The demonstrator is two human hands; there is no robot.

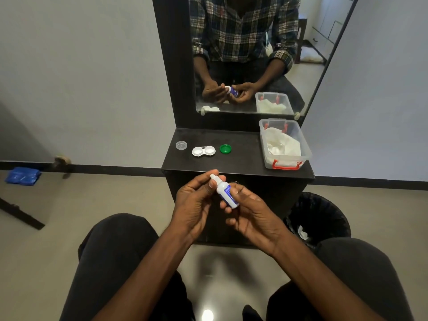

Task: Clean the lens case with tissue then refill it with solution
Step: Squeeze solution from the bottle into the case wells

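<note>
A small white solution bottle (224, 190) with a blue label is held tilted in front of the dark shelf (240, 158). My right hand (249, 210) grips its body. My left hand (195, 202) has thumb and fingers at the white cap on its top. On the shelf lies the white lens case (203, 151), both wells uncovered and facing up. A clear lid (181, 145) sits to its left and a green lid (225, 148) to its right.
A clear plastic box (285, 144) with red clips holds white tissues at the shelf's right end. A mirror (250, 54) stands behind the shelf. A black bin (317, 218) with a liner sits on the floor at the right. My knees are below.
</note>
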